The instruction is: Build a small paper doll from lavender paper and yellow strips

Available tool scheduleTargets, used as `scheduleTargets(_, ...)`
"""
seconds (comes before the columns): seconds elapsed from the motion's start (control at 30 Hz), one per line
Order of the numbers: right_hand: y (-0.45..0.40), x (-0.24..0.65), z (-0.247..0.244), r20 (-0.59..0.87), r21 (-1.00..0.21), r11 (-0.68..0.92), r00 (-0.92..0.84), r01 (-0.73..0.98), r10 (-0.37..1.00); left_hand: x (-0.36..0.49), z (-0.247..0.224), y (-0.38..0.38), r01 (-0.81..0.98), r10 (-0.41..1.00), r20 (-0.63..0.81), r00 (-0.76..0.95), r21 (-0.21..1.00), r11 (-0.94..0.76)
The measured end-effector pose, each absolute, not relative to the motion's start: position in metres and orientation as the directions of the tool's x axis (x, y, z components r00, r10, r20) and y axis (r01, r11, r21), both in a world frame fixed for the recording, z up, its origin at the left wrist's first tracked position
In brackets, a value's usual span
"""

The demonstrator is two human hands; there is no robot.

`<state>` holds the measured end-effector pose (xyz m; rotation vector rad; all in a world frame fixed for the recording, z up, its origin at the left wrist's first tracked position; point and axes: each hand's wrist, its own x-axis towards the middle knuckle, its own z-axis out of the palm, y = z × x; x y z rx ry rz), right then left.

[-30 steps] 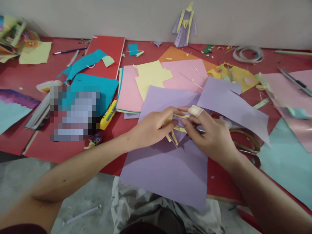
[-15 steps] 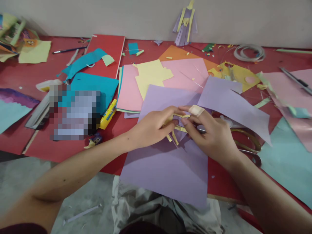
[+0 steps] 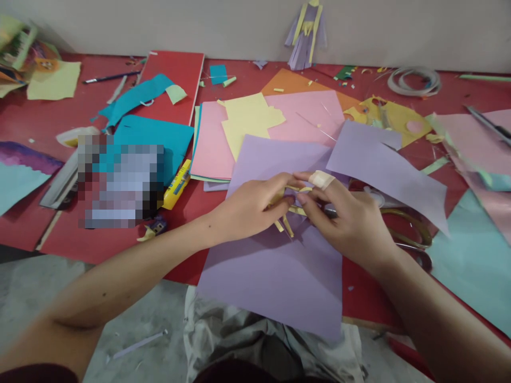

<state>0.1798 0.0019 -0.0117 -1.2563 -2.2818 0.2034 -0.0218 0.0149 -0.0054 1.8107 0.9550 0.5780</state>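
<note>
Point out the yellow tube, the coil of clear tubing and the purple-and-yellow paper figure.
Yellow tube (image 3: pixel 176 185): head view, middle of its body.
Coil of clear tubing (image 3: pixel 393 81): head view, left side of the ring.
Paper figure (image 3: pixel 302 52): head view, its purple skirt.

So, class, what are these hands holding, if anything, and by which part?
A small yellow-and-purple paper piece: the left hand pinches its left side, the right hand its right; yellow strip ends stick out below.
</note>
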Motion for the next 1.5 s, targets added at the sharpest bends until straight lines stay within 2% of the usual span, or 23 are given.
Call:
scheduleTargets(0.37, 0.0024, 0.1795, -0.0094, 0.344, -0.339, 0.537, -0.429, 0.773, 0.835, -0.0200, -0.0008, 0.0129, 0.279, 0.797, -0.055, 0.601, 0.949, -0.145)
scheduleTargets(0.57, 0.0025, 0.1796, -0.0074, 0.293, -0.354, 0.519, -0.435, 0.778, 0.851, -0.0213, -0.0031, 0.0140, 0.378, 0.812, 0.007, 0.584, 0.883, -0.280)
scheduleTargets(0.8, 0.0025, 0.1804, -0.0050, 0.244, -0.358, 0.512, -0.451, 0.781, 0.858, -0.0217, -0.0042, 0.0136, 0.429, 0.806, -0.010, 0.592, 0.850, -0.305)
scheduleTargets(0.93, 0.0024, 0.1805, -0.0058, 0.242, -0.352, 0.513, -0.454, 0.783, 0.858, -0.0225, -0.0039, 0.0133, 0.416, 0.805, 0.047, 0.592, 0.838, -0.354)
scheduleTargets(1.03, 0.0019, 0.1803, -0.0060, 0.246, -0.338, 0.516, -0.455, 0.787, 0.856, -0.0227, -0.0041, 0.0132, 0.427, 0.806, 0.081, 0.587, 0.815, -0.392)
scheduleTargets(1.5, -0.0011, 0.1824, -0.0044, 0.262, -0.207, 0.556, -0.501, 0.805, 0.825, -0.0233, 0.0029, 0.0121, 0.444, 0.777, 0.034, 0.629, 0.805, -0.395)
